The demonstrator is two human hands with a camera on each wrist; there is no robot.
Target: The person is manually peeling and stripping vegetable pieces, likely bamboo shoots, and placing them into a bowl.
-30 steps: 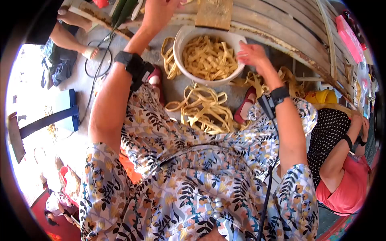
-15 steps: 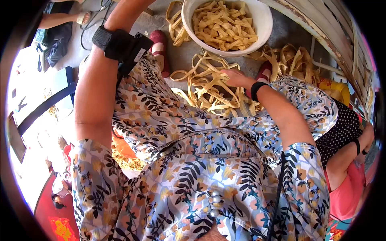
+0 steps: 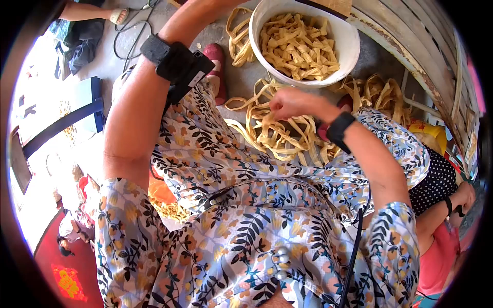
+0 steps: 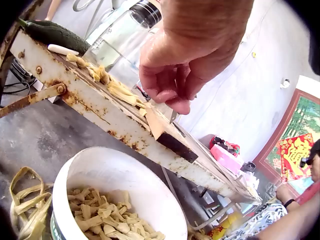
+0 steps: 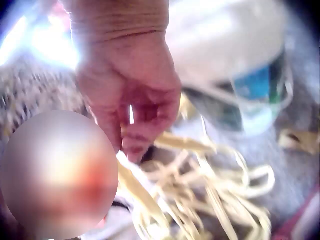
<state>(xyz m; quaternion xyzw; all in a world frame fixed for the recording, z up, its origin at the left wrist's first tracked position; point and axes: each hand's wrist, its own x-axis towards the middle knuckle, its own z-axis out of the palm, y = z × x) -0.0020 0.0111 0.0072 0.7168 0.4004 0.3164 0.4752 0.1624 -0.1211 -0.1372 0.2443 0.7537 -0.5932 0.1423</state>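
Long yellow strips point(image 3: 280, 138) lie in a loose heap on the floor between the person's feet. My right hand point(image 3: 297, 102) is over this heap; in the right wrist view the thumb and fingers point(image 5: 135, 107) pinch a strip point(image 5: 142, 197). A white tub point(image 3: 347, 49) beyond the heap holds short knotted yellow pieces point(image 3: 300, 49). My left hand point(image 4: 192, 60), outside the head view, has bent fingers above a wooden block point(image 4: 162, 132) on the bench. A thin shiny edge point(image 4: 173, 117) shows beneath the fingertips; whether they grip it is unclear.
Knotted pieces point(image 4: 120, 92), a clear container point(image 4: 120, 47) and a dark green cucumber point(image 4: 55, 36) lie along the rusty-edged bench point(image 4: 95, 117). More strips point(image 3: 377, 95) hang or lie at the right. Another person in pink point(image 3: 439, 256) sits at the right, near a yellow container point(image 3: 434, 134).
My right hand has moved from the tub's rim down to the strip heap, then slightly left above it. The left hand has left the head view. The head view has shifted.
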